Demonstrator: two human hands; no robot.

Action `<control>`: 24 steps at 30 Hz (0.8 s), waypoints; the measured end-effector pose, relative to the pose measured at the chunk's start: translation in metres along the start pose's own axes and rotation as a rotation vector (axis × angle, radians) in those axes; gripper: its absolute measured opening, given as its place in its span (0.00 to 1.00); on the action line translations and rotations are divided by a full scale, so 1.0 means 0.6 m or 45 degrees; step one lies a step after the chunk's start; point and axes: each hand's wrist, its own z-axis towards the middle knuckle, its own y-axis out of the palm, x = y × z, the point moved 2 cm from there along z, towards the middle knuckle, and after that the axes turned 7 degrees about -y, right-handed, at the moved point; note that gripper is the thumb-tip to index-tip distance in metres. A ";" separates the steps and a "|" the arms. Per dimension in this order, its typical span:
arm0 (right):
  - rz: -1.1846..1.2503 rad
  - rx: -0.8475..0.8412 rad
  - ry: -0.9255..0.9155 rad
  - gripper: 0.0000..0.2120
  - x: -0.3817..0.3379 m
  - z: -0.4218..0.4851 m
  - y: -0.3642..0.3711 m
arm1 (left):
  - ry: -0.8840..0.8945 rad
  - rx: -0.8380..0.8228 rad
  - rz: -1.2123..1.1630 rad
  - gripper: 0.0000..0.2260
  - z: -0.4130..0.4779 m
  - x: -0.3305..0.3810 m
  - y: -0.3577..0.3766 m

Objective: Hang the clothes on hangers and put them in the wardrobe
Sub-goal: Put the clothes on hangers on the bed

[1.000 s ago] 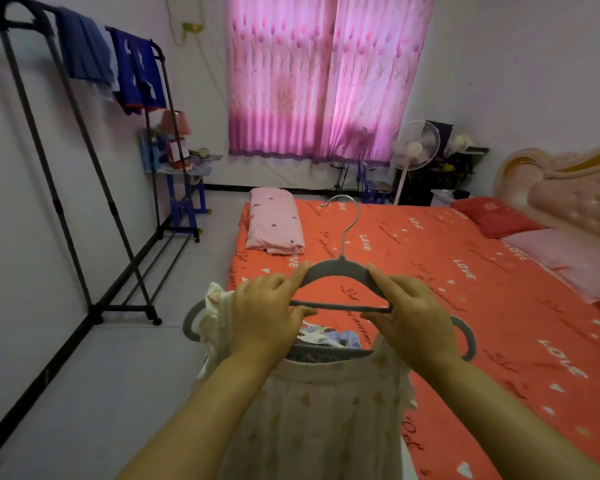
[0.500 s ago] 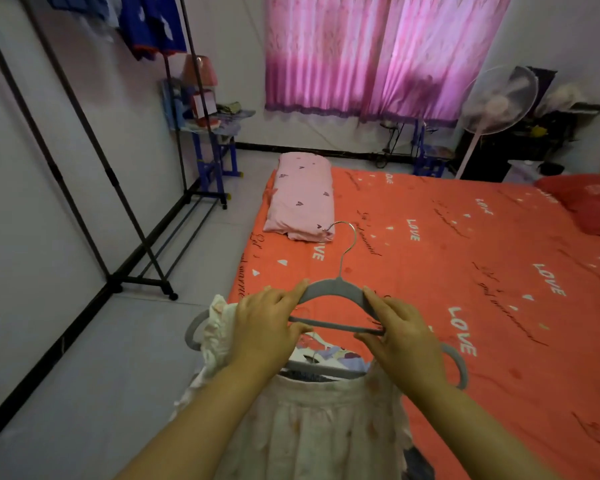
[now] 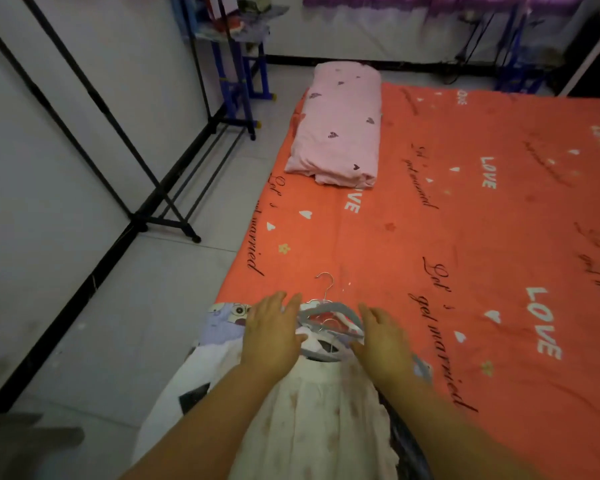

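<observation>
Head view: my left hand [image 3: 271, 336] and right hand [image 3: 383, 344], fingers straight, flank the grey hangers [image 3: 329, 311] at the near edge of the bed [image 3: 465, 237].

Orange bedsheet [image 3: 465, 220] with white LOVE lettering, hearts; pink pillow [image 3: 340, 123], dark hearts; grey hanger [image 3: 328, 307]; cream dress [image 3: 312, 417].

The camera sat on my head, facing forward and steeply down, close above my left hand [image 3: 271, 336], right hand [image 3: 383, 344] and bed [image 3: 465, 237].
</observation>
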 end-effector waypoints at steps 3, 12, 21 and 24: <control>0.045 -0.110 0.009 0.27 0.017 -0.032 0.055 | 0.002 -0.111 0.093 0.28 -0.018 -0.010 0.043; 0.052 -0.250 0.067 0.28 0.035 -0.097 0.046 | 0.002 -0.218 0.165 0.24 -0.060 0.011 0.031; -0.003 -0.148 0.136 0.24 0.009 -0.187 -0.077 | 0.218 -0.169 0.232 0.22 -0.114 0.071 -0.074; 0.017 -0.124 0.225 0.27 -0.003 -0.244 -0.115 | 0.348 -0.123 0.219 0.20 -0.144 0.092 -0.112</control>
